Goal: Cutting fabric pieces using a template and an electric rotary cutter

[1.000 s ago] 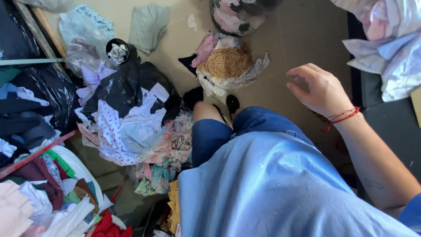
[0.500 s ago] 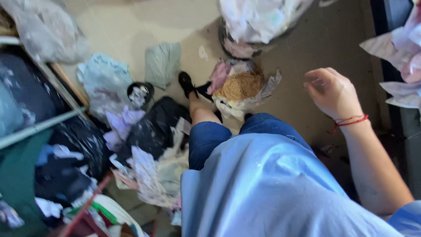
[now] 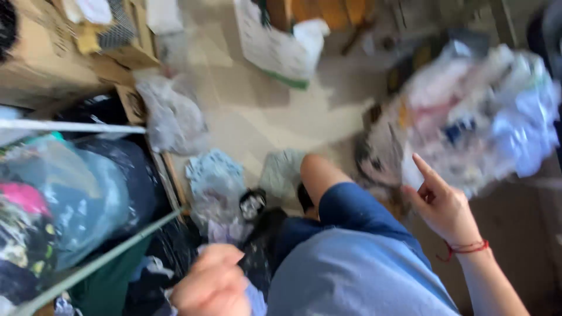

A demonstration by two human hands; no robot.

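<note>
My right hand point(image 3: 443, 206) is raised over my blue-clad knee point(image 3: 351, 210), a red string on its wrist. Its index finger sticks out and the other fingers are loosely curled; nothing is in it. Just beyond it lies a big clear plastic bag of mixed clothes point(image 3: 480, 117), blurred. My left hand point(image 3: 208, 285) shows at the bottom edge with its fingers curled in. It is blurred, with a pale cloth point(image 3: 255, 297) at its side, and I cannot tell whether it grips that. It hovers above black plastic bags point(image 3: 260, 234) and small bundles of cloth point(image 3: 213, 181) on the floor.
A cardboard box point(image 3: 52, 52) stands at the top left beside a grey plastic bag point(image 3: 172, 117). A pale metal rail point(image 3: 99, 257) crosses bagged clothes point(image 3: 64, 193) on the left. A white bag point(image 3: 275, 41) leans at the top centre on the tiled floor point(image 3: 257, 111).
The view has swung up and left, blurring. My left hand has come into sight at the bottom. My right hand now has its index finger out near the clear bag.
</note>
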